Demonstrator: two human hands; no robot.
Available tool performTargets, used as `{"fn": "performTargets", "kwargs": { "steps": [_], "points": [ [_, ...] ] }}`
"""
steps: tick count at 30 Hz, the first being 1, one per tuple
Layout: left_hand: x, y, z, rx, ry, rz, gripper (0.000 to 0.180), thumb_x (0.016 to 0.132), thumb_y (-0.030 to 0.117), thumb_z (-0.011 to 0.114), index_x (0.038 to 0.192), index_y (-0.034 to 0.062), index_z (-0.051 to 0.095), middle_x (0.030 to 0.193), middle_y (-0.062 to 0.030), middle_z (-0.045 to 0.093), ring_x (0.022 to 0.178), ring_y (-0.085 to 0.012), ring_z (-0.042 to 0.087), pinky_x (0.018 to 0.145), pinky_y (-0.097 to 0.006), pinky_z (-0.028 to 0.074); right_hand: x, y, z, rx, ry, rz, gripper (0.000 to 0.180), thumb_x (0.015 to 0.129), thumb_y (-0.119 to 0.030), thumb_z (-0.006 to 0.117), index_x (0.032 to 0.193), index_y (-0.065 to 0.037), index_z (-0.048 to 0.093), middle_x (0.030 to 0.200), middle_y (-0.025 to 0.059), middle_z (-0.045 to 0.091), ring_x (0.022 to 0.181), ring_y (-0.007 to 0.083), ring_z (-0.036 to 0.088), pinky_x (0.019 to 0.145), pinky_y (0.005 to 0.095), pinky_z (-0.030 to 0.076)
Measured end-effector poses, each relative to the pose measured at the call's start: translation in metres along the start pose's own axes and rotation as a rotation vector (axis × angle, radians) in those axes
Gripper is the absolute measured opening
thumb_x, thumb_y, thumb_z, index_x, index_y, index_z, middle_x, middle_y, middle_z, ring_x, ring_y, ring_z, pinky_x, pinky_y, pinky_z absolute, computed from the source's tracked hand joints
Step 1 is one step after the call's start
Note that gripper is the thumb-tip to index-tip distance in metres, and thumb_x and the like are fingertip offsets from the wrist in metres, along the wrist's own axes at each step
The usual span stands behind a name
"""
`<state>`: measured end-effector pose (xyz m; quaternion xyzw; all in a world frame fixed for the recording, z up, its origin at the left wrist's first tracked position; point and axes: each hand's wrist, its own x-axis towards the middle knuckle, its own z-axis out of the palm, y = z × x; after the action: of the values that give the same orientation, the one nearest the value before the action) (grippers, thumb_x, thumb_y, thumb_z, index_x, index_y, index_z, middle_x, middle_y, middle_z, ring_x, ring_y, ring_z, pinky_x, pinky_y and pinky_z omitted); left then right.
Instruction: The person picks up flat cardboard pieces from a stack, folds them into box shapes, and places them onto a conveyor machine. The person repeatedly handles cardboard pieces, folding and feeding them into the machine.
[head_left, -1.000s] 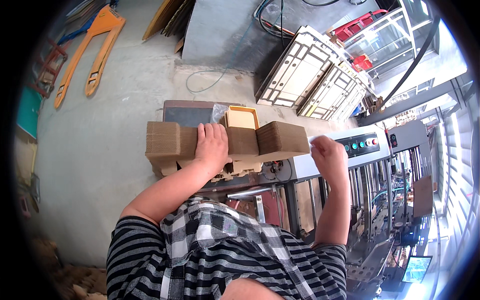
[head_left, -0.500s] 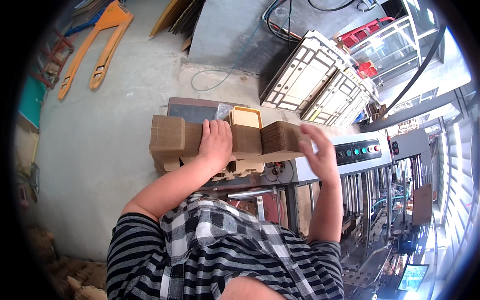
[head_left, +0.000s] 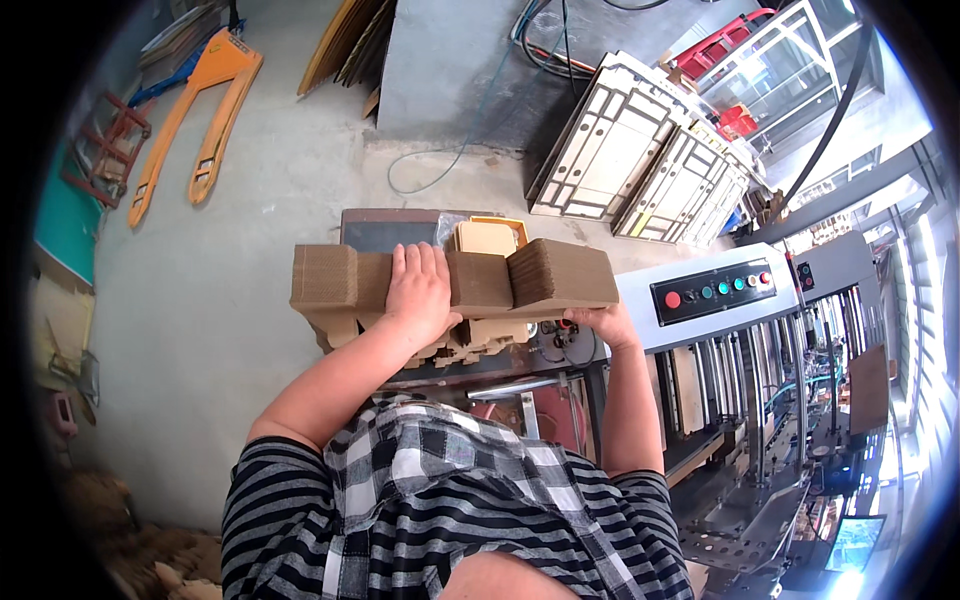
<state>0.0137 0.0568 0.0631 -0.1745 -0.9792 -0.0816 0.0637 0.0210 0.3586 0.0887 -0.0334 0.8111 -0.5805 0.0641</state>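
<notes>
A long stack of brown die-cut cardboard pieces [head_left: 480, 280] lies crosswise before me, with taller blocks at both ends. My left hand [head_left: 420, 295] is closed over its middle, fingers across the top and thumb on the near side. At the right end my right hand [head_left: 605, 322] grips the stack's lower near edge; the fingers beneath are partly hidden. Below the stack sit more cut cardboard pieces [head_left: 475, 340] with notched edges. Just beyond it stands a yellow tray [head_left: 522, 230] with a light tan pad [head_left: 484, 238] in it.
To the right runs a machine with a grey control panel [head_left: 712, 298] of coloured buttons and several metal bars. An orange pallet jack [head_left: 225, 120] stands on the floor at the far left. Patterned boards [head_left: 605, 140] lean at the back, near a thin hose [head_left: 430, 190].
My right hand has come down from above the stack's right end and now grips its lower edge. The left hand stays over the middle.
</notes>
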Motion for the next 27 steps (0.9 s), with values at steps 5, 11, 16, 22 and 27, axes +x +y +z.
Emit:
{"fn": "performTargets", "kwargs": {
  "steps": [5, 11, 16, 22, 27],
  "points": [
    [0.006, -0.001, -0.018, -0.162, -0.093, -0.012, 0.106, 0.062, 0.049, 0.075, 0.135, -0.0077, 0.023, 0.138, -0.0236, 0.028, 0.132, -0.034, 0.023, 0.111, -0.046, 0.013, 0.002, 0.006, -0.004, -0.022, 0.001, -0.01, 0.073, 0.057, -0.008, 0.083, 0.119, -0.001, 0.045, 0.108, 0.0064, 0.057, 0.099, 0.0141, 0.052, 0.084, 0.0304, 0.046],
    [0.024, 0.042, -0.048, -0.339, -0.065, 0.157, 0.115, 0.062, 0.051, 0.074, 0.14, -0.0051, 0.01, 0.145, -0.0248, 0.017, 0.137, -0.0338, 0.013, 0.112, -0.044, 0.009, 0.003, 0.003, -0.002, 0.021, -0.008, 0.034, 0.082, 0.057, -0.005, 0.082, 0.127, -0.001, 0.04, 0.112, 0.0076, 0.055, 0.101, 0.0157, 0.052, 0.088, 0.0313, 0.045],
    [0.036, 0.072, -0.025, -0.497, 0.028, 0.148, 0.115, 0.061, 0.045, 0.076, 0.136, -0.0121, 0.01, 0.138, -0.0286, 0.026, 0.131, -0.0357, 0.025, 0.11, -0.043, 0.018, 0.005, 0.002, -0.003, -0.094, -0.036, -0.046, 0.093, 0.055, -0.005, 0.082, 0.134, -0.003, 0.033, 0.119, 0.0089, 0.053, 0.108, 0.019, 0.049, 0.091, 0.0316, 0.044],
    [0.035, 0.081, -0.012, -0.469, 0.114, 0.171, 0.107, 0.066, 0.037, 0.074, 0.133, -0.0155, 0.009, 0.127, -0.0276, 0.038, 0.121, -0.0354, 0.038, 0.105, -0.043, 0.026, 0.002, 0.003, -0.005, -0.201, -0.047, -0.066, 0.094, 0.057, -0.006, 0.081, 0.135, -0.003, 0.03, 0.117, 0.0087, 0.053, 0.109, 0.0196, 0.049, 0.088, 0.0312, 0.046],
    [0.039, 0.072, -0.015, -0.498, 0.051, 0.16, 0.106, 0.067, 0.036, 0.074, 0.135, -0.0126, 0.008, 0.13, -0.027, 0.037, 0.125, -0.0345, 0.036, 0.106, -0.043, 0.025, -0.001, -0.014, 0.002, -0.128, -0.051, 0.014, 0.087, 0.06, -0.008, 0.081, 0.133, -0.003, 0.032, 0.112, 0.0085, 0.053, 0.107, 0.0198, 0.051, 0.081, 0.0301, 0.05]
  ]
}}
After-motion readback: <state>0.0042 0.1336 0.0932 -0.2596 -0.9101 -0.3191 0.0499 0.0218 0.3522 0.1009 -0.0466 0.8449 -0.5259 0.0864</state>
